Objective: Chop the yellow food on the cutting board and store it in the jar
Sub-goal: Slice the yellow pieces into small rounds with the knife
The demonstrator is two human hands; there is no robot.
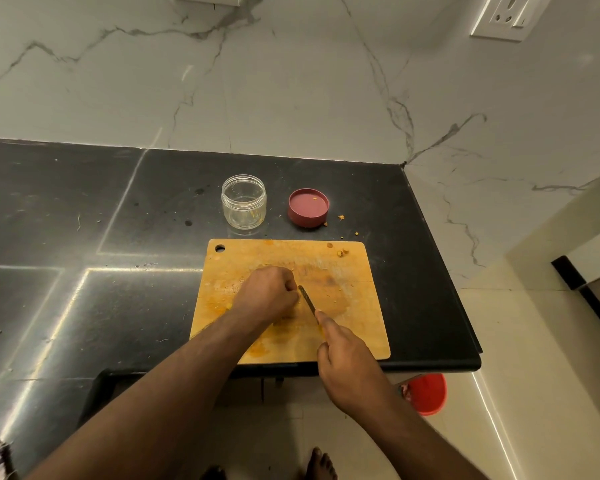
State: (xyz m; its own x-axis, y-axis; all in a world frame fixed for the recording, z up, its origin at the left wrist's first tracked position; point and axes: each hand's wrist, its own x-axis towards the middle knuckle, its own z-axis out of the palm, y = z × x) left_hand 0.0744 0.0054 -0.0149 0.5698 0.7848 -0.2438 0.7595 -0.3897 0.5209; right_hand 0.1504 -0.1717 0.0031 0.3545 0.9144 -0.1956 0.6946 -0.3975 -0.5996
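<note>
Black stone bench (84, 209) under a marble wall: rectangular wooden cutting board (354, 271) at its front right corner, clear plastic jar (244, 201) open just behind it, red lid (308, 206) beside the jar. Left hand (265, 294) is clenched over the yellow food, mostly hidden; right hand (347, 362) grasps a dark-bladed knife (307, 299) touching those knuckles. Risk: blade nicks fingers or bits scatter off the board; no readable labels.
</note>
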